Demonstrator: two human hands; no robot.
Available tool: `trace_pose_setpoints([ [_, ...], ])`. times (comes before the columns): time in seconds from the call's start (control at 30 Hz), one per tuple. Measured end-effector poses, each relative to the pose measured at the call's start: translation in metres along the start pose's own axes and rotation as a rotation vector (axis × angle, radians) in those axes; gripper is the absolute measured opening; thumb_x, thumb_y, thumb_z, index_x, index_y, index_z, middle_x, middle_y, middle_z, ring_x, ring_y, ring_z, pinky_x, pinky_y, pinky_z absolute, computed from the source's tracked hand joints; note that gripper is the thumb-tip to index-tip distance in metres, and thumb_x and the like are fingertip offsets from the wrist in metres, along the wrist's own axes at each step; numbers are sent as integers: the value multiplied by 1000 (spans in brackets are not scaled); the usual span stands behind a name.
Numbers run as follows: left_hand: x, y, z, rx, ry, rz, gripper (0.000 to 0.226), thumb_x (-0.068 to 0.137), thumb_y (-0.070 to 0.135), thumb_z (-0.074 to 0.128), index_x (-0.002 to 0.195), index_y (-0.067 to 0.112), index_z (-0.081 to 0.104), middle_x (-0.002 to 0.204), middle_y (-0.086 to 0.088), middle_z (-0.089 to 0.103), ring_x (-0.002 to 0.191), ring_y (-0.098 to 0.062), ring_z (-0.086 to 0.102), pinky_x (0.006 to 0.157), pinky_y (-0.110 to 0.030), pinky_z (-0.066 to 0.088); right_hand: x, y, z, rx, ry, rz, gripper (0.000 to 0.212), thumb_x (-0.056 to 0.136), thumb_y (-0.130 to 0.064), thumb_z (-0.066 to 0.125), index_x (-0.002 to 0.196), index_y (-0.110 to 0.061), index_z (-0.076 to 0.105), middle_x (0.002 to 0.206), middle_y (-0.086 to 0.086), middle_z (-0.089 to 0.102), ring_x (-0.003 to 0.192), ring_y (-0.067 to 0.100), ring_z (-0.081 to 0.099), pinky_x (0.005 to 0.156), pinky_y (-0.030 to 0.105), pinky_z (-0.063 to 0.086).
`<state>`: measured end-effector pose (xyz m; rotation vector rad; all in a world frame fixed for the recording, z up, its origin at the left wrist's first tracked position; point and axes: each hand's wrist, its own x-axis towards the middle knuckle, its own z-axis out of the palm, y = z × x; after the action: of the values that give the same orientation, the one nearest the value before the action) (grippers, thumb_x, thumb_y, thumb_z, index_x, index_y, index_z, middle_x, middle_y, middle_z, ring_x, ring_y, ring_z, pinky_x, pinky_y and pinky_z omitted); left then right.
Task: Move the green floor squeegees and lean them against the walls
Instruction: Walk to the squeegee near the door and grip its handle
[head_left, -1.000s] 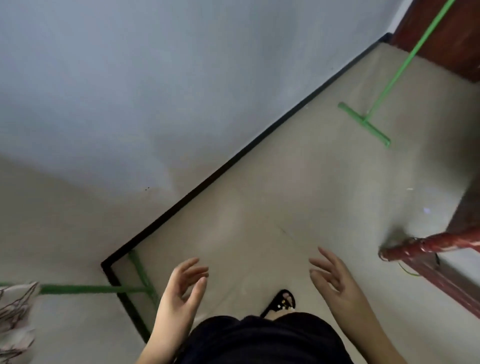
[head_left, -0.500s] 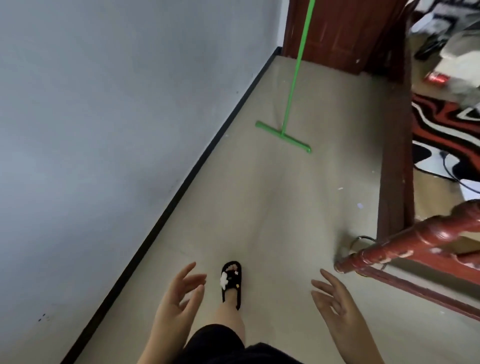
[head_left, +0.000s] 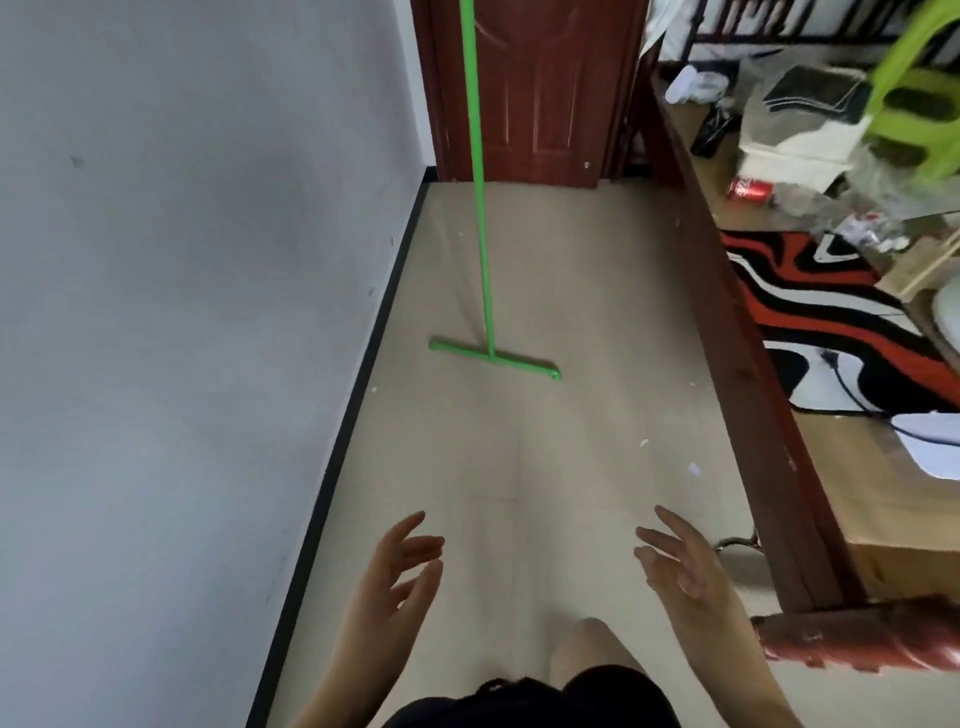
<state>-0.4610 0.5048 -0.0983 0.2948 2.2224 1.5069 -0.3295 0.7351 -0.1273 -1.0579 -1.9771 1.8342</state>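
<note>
A green floor squeegee (head_left: 480, 218) stands ahead of me in the corridor. Its blade rests on the beige floor and its long handle rises against the dark red door (head_left: 540, 88). My left hand (head_left: 397, 577) and my right hand (head_left: 680, 566) are held out low in front of me, palms facing each other, fingers spread, both holding nothing. The squeegee's blade is well beyond my fingertips. The top of the handle runs out of view.
A grey wall (head_left: 182, 312) with a black skirting runs along my left. A dark wooden frame (head_left: 743, 374) borders the corridor on the right, with a red, black and white rug (head_left: 831, 312) and clutter beyond it. A red railing post (head_left: 857, 642) juts in at the lower right.
The view has swung from the wall corner to face down the corridor, and the squeegee by the door is closer and centred. The squeegee in the corner has left view. Both hands stay open.
</note>
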Motion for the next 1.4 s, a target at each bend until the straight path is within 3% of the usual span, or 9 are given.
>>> trace_pose_setpoints([
  [0.1,66,16,12,1,-3,4,42,86,5,55,112,38,48,104,0,68,97,1,62,74,-8,50,60,-9,-1,-12,7,9,39,81,-20,61,108,-46,51,108,-3,65,90,-1,64,75,14,49],
  [0.2,140,36,33,-7,36,28,42,87,6,54,113,37,48,104,0,68,98,-1,62,76,-14,53,133,-31,-8,-28,15,11,44,62,-59,66,104,-52,53,102,-7,68,89,3,65,76,19,50],
  [0.37,263,85,76,-74,129,58,40,87,5,55,112,36,49,104,-3,68,96,-3,63,85,-28,51,272,-88,-30,-56,-56,-86,38,83,-16,58,112,-39,50,110,-1,64,97,11,63,80,26,46],
  [0.63,416,142,108,-101,251,36,39,86,10,57,114,36,50,102,-1,69,98,-4,63,76,-11,51,469,-172,-24,-91,-199,-163,35,73,-56,58,107,-51,50,110,-6,64,102,10,62,90,31,50],
  [0.87,565,177,109,-61,396,62,42,87,7,56,107,43,48,101,2,68,93,5,62,72,-5,49,639,-227,22,-102,-354,-226,38,70,-47,55,108,-48,49,112,-9,62,105,14,60,100,44,44],
  [1.0,641,210,95,-25,496,74,38,87,9,56,112,36,47,103,4,66,92,12,58,69,-1,45,726,-283,59,-106,-492,-281,45,73,-45,55,116,-36,49,112,-8,61,104,5,58,98,30,45],
  [1.1,687,231,88,8,535,41,40,87,13,57,116,36,44,105,8,62,96,9,57,68,2,42,772,-326,94,-128,-639,-345,42,73,-45,55,114,-40,48,112,-9,61,98,-6,57,78,7,45],
  [1.27,762,251,90,147,512,-71,48,83,29,62,127,30,42,113,10,61,109,-4,55,89,-16,47,826,-385,164,-286,-1007,-598,45,81,-36,59,121,-44,42,119,-22,54,111,-6,49,89,17,46],
  [1.4,798,259,102,137,619,-134,24,84,27,59,108,25,57,97,6,70,93,-4,64,89,-28,53,856,-417,203,-400,-1305,-746,28,80,-23,62,106,-34,62,104,-8,69,99,1,60,84,26,53],
])
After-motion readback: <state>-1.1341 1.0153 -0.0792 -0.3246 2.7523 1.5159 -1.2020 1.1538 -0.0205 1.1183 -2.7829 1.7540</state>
